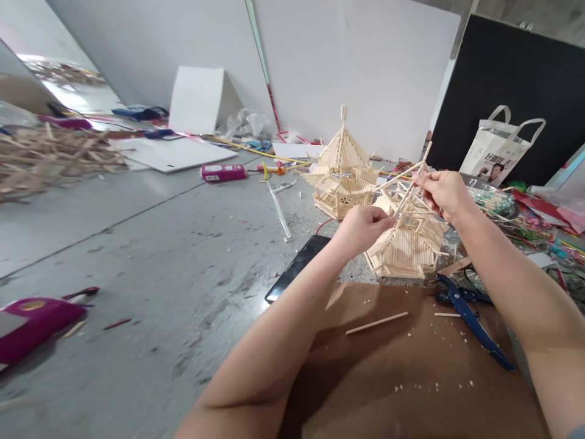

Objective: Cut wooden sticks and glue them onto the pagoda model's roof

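My left hand (363, 227) is closed in a pinch on the roof frame of a small wooden-stick pavilion model (409, 244) that stands at the far edge of a brown cardboard sheet (411, 378). My right hand (442, 192) is closed around a thin wooden stick (414, 174) that slants up over the model's open top. A second, finished stick pavilion (342, 174) stands just behind on the grey floor.
Blue-handled cutters (470, 317) and a loose stick (377, 322) lie on the cardboard. A black phone (297, 268) lies left of the model. A pile of sticks (50, 158) sits far left, a magenta tool (31, 320) near left, a white bag (500, 152) far right.
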`<state>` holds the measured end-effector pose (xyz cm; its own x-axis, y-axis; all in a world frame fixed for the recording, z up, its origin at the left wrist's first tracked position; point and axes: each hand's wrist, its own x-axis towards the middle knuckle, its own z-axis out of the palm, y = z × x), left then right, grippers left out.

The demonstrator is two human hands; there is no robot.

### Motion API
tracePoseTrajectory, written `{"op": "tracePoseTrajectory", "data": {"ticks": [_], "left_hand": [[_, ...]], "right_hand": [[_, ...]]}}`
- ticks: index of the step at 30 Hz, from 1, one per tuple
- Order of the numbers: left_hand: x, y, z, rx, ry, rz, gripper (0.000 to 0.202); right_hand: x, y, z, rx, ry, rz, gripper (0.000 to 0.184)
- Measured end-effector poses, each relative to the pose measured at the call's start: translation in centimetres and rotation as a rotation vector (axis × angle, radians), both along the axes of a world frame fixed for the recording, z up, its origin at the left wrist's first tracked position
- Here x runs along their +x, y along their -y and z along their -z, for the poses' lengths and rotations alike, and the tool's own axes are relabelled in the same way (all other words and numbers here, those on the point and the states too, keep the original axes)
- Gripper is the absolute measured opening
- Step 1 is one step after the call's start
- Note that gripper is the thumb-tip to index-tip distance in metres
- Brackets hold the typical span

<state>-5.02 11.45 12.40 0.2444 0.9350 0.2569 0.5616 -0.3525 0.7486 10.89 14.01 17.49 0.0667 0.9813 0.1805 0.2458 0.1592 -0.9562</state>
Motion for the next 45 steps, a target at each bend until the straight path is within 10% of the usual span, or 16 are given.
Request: {"op": "tracePoseTrajectory", "data": {"ticks": [45], "left_hand": [[0.06, 0.0, 0.09, 0.028, 0.031, 0.01, 0.026]], "right_hand": [[0.01, -0.18, 0.32, 0.073, -0.025, -0.007, 0.025]]}}
